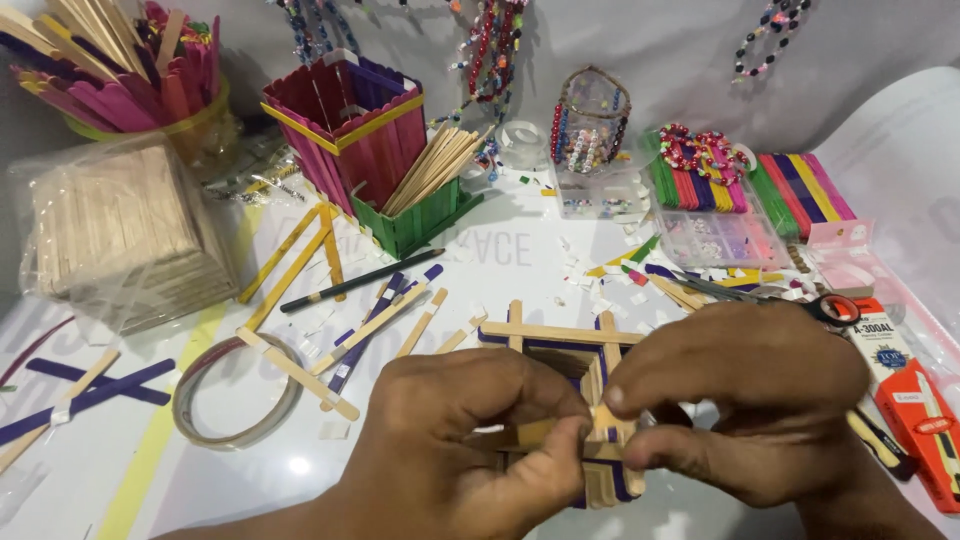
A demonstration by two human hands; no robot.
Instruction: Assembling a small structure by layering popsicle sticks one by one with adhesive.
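Note:
My left hand (450,440) and my right hand (740,400) meet low in the middle of the white table. Both grip a small square frame (560,345) built of plain and purple craft sticks. The left thumb and fingers pinch a plain stick at the frame's near side. My right fingertips press a small pale piece (603,415) against the frame's near corner. The frame's near part is hidden by my hands.
A tape roll (235,390) and loose sticks lie left. A bag of plain sticks (125,230), a cup of coloured sticks (130,70), stick boxes (350,120) and a pencil (360,280) stand behind. Bead boxes, coloured stick rows (760,185), scissors (800,300) and an orange pack (915,400) lie right.

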